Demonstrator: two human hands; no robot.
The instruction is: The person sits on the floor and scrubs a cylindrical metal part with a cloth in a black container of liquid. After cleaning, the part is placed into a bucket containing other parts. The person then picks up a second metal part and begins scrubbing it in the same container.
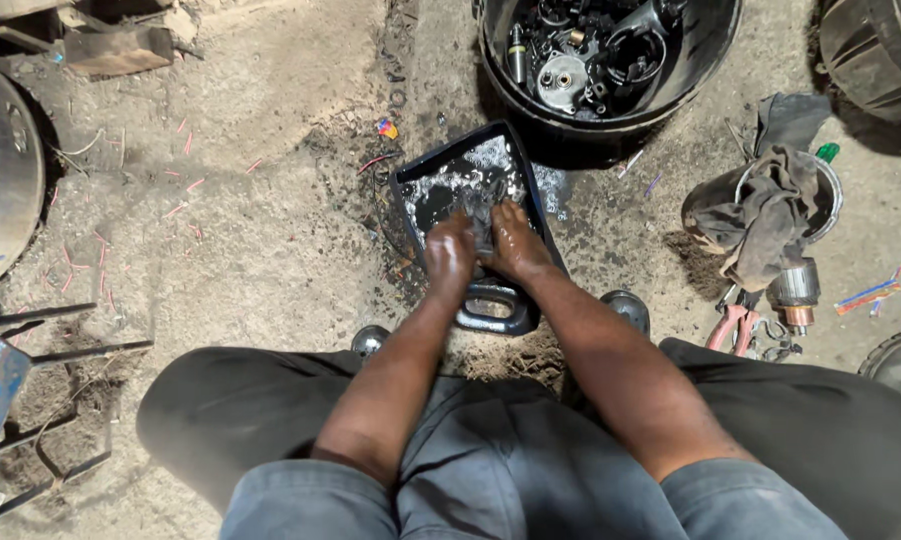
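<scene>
Both hands sit together in the black cut-open container (530, 200) on the ground — the left hand (450, 255) and right hand (515, 245) are curled side by side around a dark, wet part (483, 215) held between them, half sunk in the frothy dark liquid.

Largest nearby is the black bucket (705, 45) of greasy metal parts just beyond the container, nearly touching its far edge. To the right a metal can (825, 195) draped with a dirty rag (765, 210) stands apart, with a small armature (795, 290) and red-handled pliers (730, 325) below it.

Slick fingers could let the part slip and splash — the container walls look low, and the oily ground around it is already wet. Open room lies to the left, over bare concrete; the right side is crowded.
</scene>
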